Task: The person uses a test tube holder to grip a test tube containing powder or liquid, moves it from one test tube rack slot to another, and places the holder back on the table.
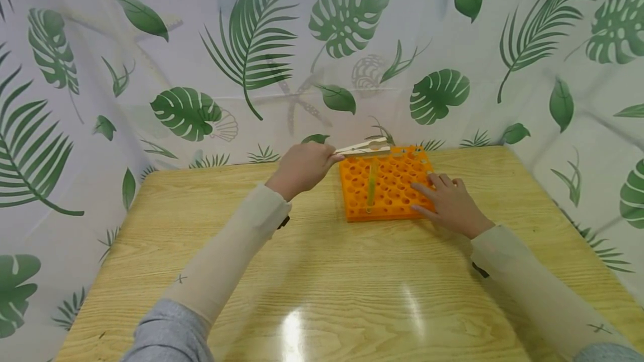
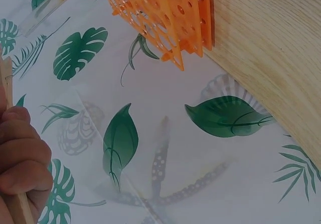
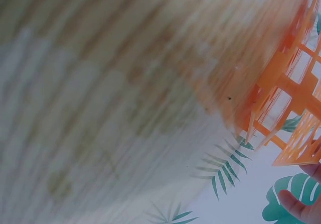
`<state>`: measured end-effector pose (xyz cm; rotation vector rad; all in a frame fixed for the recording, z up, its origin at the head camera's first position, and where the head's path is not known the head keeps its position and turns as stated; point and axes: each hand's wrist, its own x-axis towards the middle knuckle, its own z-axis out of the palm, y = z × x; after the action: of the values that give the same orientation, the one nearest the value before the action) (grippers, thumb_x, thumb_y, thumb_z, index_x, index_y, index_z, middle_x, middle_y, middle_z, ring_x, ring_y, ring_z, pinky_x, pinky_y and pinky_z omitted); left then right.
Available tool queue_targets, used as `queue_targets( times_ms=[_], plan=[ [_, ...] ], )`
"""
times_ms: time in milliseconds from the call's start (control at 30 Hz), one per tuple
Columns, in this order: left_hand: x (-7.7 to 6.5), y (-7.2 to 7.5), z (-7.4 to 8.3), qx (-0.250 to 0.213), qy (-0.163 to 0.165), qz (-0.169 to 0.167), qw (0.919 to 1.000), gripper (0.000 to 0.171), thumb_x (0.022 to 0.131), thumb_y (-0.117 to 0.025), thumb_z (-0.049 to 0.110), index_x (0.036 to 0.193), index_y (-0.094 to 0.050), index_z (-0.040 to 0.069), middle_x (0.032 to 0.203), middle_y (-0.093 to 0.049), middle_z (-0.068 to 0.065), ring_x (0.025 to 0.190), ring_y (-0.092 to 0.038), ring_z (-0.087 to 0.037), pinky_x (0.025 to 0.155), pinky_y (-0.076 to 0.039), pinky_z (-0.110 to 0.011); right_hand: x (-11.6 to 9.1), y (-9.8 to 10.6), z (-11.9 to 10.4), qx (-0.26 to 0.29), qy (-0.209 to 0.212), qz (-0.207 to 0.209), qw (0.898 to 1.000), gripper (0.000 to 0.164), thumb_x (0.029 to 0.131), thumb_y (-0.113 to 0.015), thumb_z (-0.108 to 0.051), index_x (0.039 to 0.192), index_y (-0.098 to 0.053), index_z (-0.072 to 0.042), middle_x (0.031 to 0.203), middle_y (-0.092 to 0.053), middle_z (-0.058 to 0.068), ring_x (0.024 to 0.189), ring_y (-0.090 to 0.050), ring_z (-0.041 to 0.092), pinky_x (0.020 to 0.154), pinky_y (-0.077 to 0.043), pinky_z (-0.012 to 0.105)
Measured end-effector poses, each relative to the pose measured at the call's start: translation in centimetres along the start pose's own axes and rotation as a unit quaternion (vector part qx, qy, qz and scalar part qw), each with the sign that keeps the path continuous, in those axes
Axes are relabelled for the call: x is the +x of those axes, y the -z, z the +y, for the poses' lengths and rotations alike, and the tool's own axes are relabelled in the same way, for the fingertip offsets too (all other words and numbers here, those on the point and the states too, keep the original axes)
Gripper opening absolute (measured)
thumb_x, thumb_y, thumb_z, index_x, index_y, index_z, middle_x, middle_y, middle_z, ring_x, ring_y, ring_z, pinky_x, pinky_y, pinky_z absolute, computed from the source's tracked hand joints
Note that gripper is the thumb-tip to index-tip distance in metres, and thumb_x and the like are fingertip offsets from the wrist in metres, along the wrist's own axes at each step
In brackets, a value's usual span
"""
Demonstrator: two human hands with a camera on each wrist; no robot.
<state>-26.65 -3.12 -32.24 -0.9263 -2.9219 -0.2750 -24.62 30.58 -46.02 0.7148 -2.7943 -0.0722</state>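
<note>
My left hand (image 1: pixel 306 166) grips the handle of a wooden test tube clamp (image 1: pixel 359 147), whose head reaches over the far left part of an orange test tube rack (image 1: pixel 387 205). In the left wrist view, curled fingers (image 2: pixel 22 153) wrap the clamp's handle. A glass test tube (image 1: pixel 372 186) with yellow contents overlaps the rack's left side in the head view; its clear end shows in the left wrist view. With fingers spread, my right hand (image 1: pixel 450 203) rests on the rack's right side. Two of its fingertips (image 3: pixel 296 204) appear beside the rack in the right wrist view.
The rack stands on a wood-grain table (image 1: pixel 302 272), near its back edge. Behind the table hangs a white curtain (image 1: pixel 282 94) with a green leaf pattern. It comes close behind the rack and the left hand.
</note>
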Motion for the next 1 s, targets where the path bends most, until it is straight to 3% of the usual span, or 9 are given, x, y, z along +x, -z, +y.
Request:
queue_targets(
  times_ms=[600,1000],
  plan=[
    [-0.1,-0.6,0.1,-0.006,-0.004,0.0,1.0,0.04,0.101,-0.038,0.038,0.07,-0.043,0.014,0.059,-0.034,0.001,0.055,-0.038,-0.014,0.057,-0.037,-0.028,0.0,0.1,-0.1,-0.005,0.002,0.007,1.0,0.056,0.085,-0.063,-0.047,0.13,-0.054,-0.015,0.126,-0.049,0.024,0.108,-0.048,0.039,0.08,-0.039,0.057],
    [-0.1,-1.9,0.1,-0.007,-0.004,-0.007,0.9999,0.039,0.101,-0.039,0.038,0.072,-0.049,0.014,0.06,-0.04,0.002,0.056,-0.041,-0.013,0.056,-0.038,-0.026,0.0,0.0,-0.1,-0.004,-0.003,-0.002,1.0,0.056,0.086,-0.061,-0.048,0.131,-0.054,-0.015,0.128,-0.047,0.024,0.109,-0.047,0.039,0.081,-0.038,0.057]
  ],
)
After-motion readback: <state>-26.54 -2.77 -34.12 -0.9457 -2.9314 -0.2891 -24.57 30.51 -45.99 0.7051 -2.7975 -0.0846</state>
